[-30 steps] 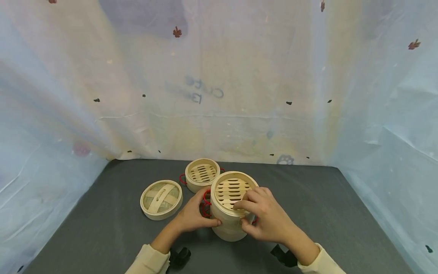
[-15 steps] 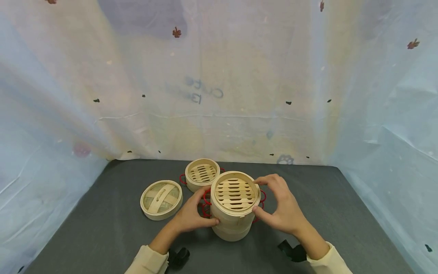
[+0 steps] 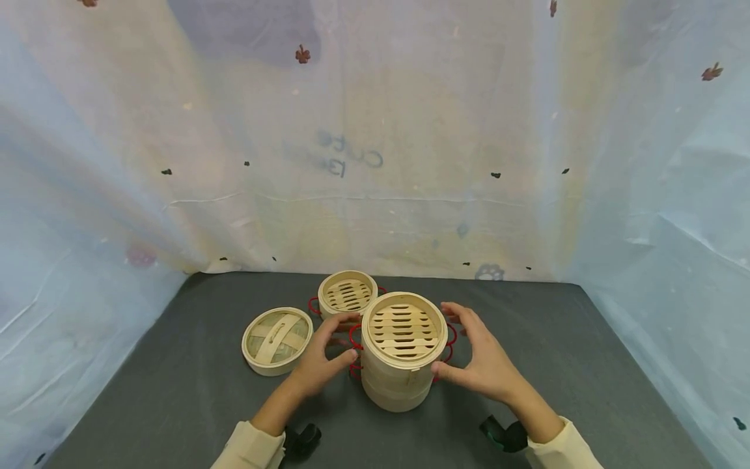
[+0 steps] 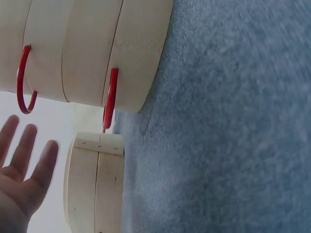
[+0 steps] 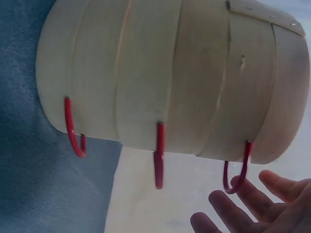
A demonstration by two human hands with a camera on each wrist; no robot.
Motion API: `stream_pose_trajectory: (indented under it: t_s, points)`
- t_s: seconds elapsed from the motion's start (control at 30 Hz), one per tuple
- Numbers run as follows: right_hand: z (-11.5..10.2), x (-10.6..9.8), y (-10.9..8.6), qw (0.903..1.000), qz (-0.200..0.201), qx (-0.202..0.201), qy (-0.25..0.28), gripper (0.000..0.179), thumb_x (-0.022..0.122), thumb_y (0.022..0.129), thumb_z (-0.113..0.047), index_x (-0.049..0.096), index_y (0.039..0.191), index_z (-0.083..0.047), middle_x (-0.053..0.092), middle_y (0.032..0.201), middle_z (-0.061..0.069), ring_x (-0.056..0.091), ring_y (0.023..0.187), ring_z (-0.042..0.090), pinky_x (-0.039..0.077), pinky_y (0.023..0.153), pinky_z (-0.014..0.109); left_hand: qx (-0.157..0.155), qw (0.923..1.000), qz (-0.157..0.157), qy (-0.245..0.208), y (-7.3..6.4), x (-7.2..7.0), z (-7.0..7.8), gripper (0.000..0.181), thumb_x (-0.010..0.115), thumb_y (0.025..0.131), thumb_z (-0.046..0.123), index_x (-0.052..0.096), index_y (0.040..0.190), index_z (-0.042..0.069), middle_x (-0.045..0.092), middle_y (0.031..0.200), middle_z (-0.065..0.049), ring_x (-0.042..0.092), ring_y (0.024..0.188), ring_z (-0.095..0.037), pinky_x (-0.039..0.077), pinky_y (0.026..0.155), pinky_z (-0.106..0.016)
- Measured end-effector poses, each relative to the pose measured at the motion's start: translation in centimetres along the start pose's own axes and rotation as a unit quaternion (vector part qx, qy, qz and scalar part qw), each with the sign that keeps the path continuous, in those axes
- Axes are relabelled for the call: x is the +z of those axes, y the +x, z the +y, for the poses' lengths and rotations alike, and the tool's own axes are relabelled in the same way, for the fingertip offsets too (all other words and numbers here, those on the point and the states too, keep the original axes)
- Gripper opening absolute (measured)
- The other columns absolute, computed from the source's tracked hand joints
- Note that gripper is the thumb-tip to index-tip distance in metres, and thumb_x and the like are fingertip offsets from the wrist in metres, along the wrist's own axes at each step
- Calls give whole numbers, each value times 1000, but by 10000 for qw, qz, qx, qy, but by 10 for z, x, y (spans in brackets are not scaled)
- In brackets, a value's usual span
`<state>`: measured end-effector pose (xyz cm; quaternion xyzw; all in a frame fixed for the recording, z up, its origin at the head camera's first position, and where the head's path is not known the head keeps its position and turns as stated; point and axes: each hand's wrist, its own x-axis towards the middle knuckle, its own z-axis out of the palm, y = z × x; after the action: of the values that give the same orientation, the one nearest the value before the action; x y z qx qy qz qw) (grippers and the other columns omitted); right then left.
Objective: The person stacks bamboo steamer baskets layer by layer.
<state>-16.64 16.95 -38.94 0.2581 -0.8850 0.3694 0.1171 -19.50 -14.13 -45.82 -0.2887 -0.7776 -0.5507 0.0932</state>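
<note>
Your hands flanked the tall basket stack [image 3: 401, 365] with nothing gripped.
The stack stood upright on the dark table [image 3: 556, 365]; your left hand [image 3: 316, 359] was loosely spread just beside it, and your right hand [image 3: 483, 365] curved wide near the top rim, though whether its thumb touched the wall you could not tell. The likeliest trouble was a fingertip snagging a red handle [image 5: 160, 155] and tugging a tier askew; an uneven push could have tipped the stack, perhaps into the single basket [image 3: 348, 295] behind or toward the lid [image 3: 277, 342].
</note>
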Motion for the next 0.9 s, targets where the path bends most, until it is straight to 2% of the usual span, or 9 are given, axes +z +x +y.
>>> stream_pose_trajectory:
  t_s: [0.17,0.27,0.37,0.53,0.67,0.8,0.9]
  points:
    - [5,4,-3,9998,-123,103,122,92,83,73,-37,33,148,-18,44,142,0,49,125,20,48,91,44,328,9955,613,650,3,0,-2,45,62,87,5,55,131,9,58,126,-8,58,110,-27,51,83,-47]
    - [7,6,-4,9996,-150,130,186,92,82,73,-37,33,148,-19,43,143,0,49,124,20,48,91,44,615,9911,728,926,6,-2,-3,38,61,89,8,58,127,9,60,122,-6,59,107,-22,52,82,-42]
    - [7,6,-5,9996,-153,140,199,92,82,73,-37,32,148,-22,43,143,0,49,124,19,48,90,44,798,9896,723,949,8,-3,-4,35,59,92,12,58,126,9,60,123,-6,59,107,-21,53,81,-41]
    - [7,7,-4,9995,-167,85,252,93,83,72,-39,32,149,-22,45,142,-1,50,123,19,48,90,42,741,9905,759,876,12,-6,-5,34,56,93,11,57,127,13,60,122,-8,59,107,-24,53,82,-35]
    - [10,10,-2,9993,-185,28,322,98,85,70,-40,30,149,-25,47,139,-3,52,119,16,49,88,39,637,9891,978,895,19,-9,-3,34,57,93,6,59,125,14,62,118,-10,60,104,-27,53,80,-32]
    - [12,15,0,9984,-232,21,508,105,88,66,-40,26,149,-27,51,136,-4,53,108,12,48,83,37,456,9846,1265,1118,26,-12,-3,28,63,92,8,63,119,13,64,114,-6,64,99,-25,55,73,-31]
    - [13,18,1,9974,-236,48,680,108,90,63,-40,25,149,-27,52,134,-4,52,105,10,48,83,38,274,9806,1329,1414,30,-14,-3,25,68,90,12,65,115,14,64,113,-3,64,98,-22,56,72,-33]
